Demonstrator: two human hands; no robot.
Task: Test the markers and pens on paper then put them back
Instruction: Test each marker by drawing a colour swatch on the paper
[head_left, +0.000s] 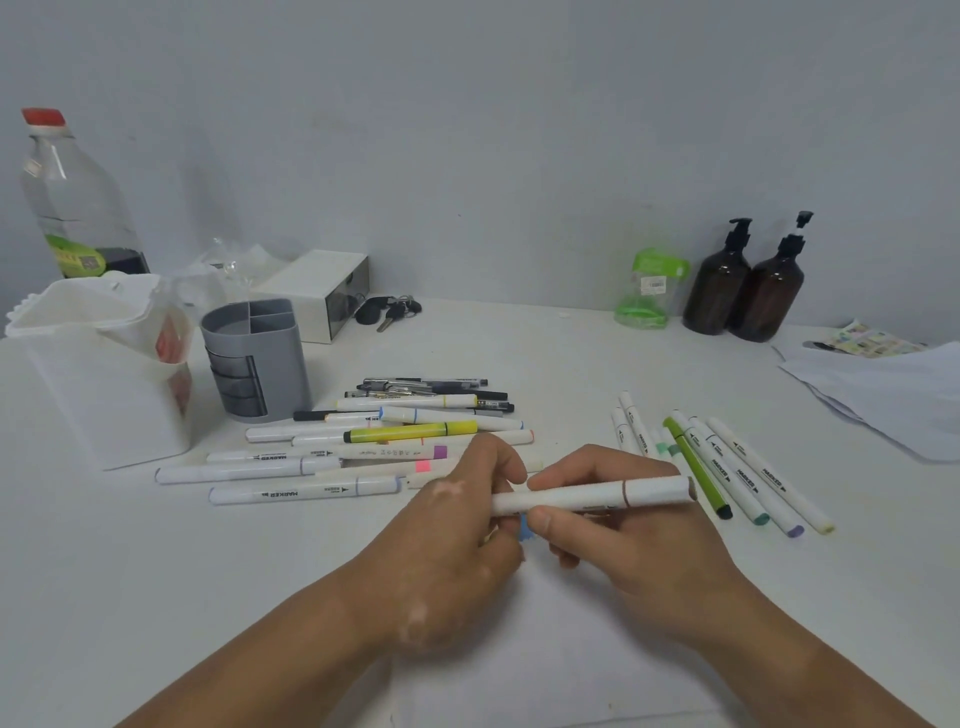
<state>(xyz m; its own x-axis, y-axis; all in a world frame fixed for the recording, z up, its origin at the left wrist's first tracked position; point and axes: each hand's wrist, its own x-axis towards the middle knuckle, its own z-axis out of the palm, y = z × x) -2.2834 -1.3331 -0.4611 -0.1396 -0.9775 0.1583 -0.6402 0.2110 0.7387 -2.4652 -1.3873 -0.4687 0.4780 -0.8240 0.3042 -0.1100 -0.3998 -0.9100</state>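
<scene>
White desk (519, 649) against a plain pale grey wall (467, 130), wide-angle view looking down. Both hands at centre, low in frame, over a white sheet (571, 665) barely distinct from the desk. Right hand (623, 525): grip closed around a white marker (592, 493) with a brown band, held roughly level, its brown end pointing to 3 o'clock. Left hand (457, 525): grip curled shut at the marker's left end, fingers touching it; a small blue piece (524, 527) shows between the two hands, cannot tell which hand has it or whether it is a cap. Pile of markers and pens (384, 441) lies loose on the desk at 11 o'clock from the hands, mostly white barrels plus a yellow-green highlighter (410, 431) and black pens at the far edge; the left hand overlaps the pile's near right corner. Second group of markers (727, 462) fanned out at 2 o'clock, just beside the right hand, with a green pen (698, 470) among them. Grey holder (254, 358) with compartments stands upright at 10 o'clock, behind the pile, nothing seen inside it. White bin (98, 374) left of it. Clear bottle (72, 202) with red cap at far 10 o'clock. White box (317, 291) and keys (389, 309) at 11 o'clock by the wall. Green-lidded jar (649, 291) and two brown pump bottles (743, 286) at 1 o'clock. Loose papers (883, 395) at 3 o'clock.
</scene>
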